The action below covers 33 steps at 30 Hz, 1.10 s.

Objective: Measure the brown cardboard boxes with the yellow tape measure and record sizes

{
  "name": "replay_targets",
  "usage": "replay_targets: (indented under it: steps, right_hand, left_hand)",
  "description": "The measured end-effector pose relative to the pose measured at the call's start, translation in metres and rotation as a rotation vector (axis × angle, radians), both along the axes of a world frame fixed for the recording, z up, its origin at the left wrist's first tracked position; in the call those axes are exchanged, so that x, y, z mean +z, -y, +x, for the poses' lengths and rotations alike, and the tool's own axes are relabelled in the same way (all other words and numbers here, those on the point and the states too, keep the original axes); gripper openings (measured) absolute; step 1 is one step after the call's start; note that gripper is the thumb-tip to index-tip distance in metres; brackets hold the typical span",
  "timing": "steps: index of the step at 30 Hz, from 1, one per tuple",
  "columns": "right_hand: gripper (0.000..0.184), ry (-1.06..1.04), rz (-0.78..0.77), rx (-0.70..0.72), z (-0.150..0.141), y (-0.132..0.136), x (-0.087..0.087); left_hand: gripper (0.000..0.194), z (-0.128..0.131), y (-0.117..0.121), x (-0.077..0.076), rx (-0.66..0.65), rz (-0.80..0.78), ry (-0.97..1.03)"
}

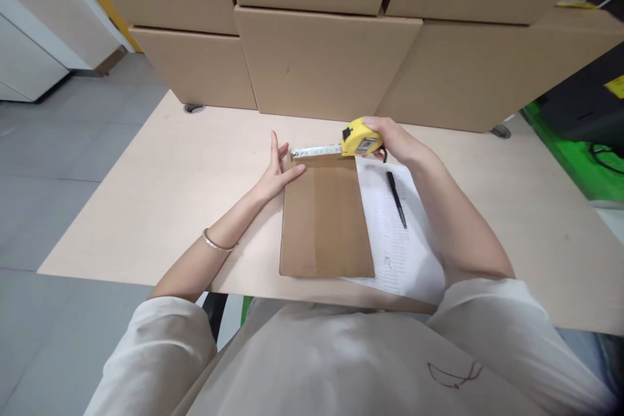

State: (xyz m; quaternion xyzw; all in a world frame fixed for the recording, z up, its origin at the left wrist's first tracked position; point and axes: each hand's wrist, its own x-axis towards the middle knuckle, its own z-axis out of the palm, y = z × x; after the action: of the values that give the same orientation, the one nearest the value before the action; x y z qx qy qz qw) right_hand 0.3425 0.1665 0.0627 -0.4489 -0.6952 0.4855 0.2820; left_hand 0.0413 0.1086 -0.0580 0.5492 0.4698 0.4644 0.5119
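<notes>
My right hand (385,133) is closed around a yellow tape measure (359,138) above the far right corner of a flat cardboard box (324,221). A short length of its blade (319,151) is pulled out to the left, over the box's far edge. By the far left corner is my left hand (281,169), its fingers spread, the thumb on the box top and the others beside the blade's hooked end. Printed paper sheets (414,260) lie partly under the box's right side, with a black pen (396,200) on top.
Large cardboard boxes (326,65) are stacked along the back of the light wooden table (146,208). Two round cable holes, the left one (194,108) and the right one (500,131), sit near them. Dark equipment (580,104) stands beyond the right edge.
</notes>
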Motion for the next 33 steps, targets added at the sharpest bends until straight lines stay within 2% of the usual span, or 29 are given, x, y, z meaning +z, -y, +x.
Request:
replay_targets:
  steps: [3,5,6,8,10,11,14,17,20,23,24,26,30,33]
  right_hand:
    - [0.056,-0.038,-0.008,0.02,-0.028,-0.005,0.002]
    - [0.056,-0.077,0.019,0.003,-0.039,-0.01,-0.002]
    - [0.057,-0.105,0.035,-0.01,-0.042,-0.012,-0.005]
    - [0.062,-0.165,0.034,-0.043,-0.042,-0.018,-0.013]
    - [0.069,-0.2,-0.027,-0.073,-0.039,-0.023,-0.025]
    - [0.071,-0.206,-0.07,-0.077,-0.037,-0.025,-0.031]
    - [0.075,-0.227,-0.159,-0.084,-0.032,-0.033,-0.045]
    - [0.074,-0.261,-0.162,-0.162,-0.026,-0.035,-0.041]
    - [0.072,-0.313,-0.177,-0.26,-0.018,-0.023,-0.015]
    - [0.062,-0.383,-0.245,-0.274,-0.008,-0.001,0.011]
    - [0.058,-0.403,-0.243,-0.275,-0.004,0.004,0.015]
    - [0.051,-0.449,-0.159,-0.298,0.008,0.007,0.012]
    - [0.045,-0.486,0.055,-0.438,0.035,-0.014,-0.021]
    - [0.058,-0.412,0.013,-0.495,0.047,-0.031,-0.044]
  left_hand:
    - [0.163,-0.006,0.018,0.012,0.073,0.013,-0.032]
    - [0.145,-0.017,0.047,0.021,0.084,0.075,-0.073]
    - [0.139,-0.024,0.066,0.024,0.05,0.129,-0.102]
    - [0.147,-0.036,0.108,0.024,-0.095,0.24,-0.184]
    - [0.166,-0.043,0.149,0.014,-0.255,0.292,-0.31]
    - [0.169,-0.044,0.166,0.007,-0.276,0.293,-0.367]
    - [0.157,-0.04,0.196,-0.016,-0.14,0.302,-0.364]
    - [0.123,-0.036,0.194,-0.022,0.075,0.227,-0.21]
    - [0.082,-0.033,0.169,-0.005,0.336,0.159,-0.078]
    - [0.047,-0.023,0.133,0.013,0.552,0.114,-0.039]
    - [0.044,-0.018,0.122,0.016,0.579,0.121,-0.041]
    - [0.047,-0.008,0.104,0.016,0.521,0.091,-0.059]
    - [0.071,0.008,0.092,0.003,0.411,-0.04,0.048]
    - [0.088,0.017,0.092,-0.007,0.36,-0.103,0.088]
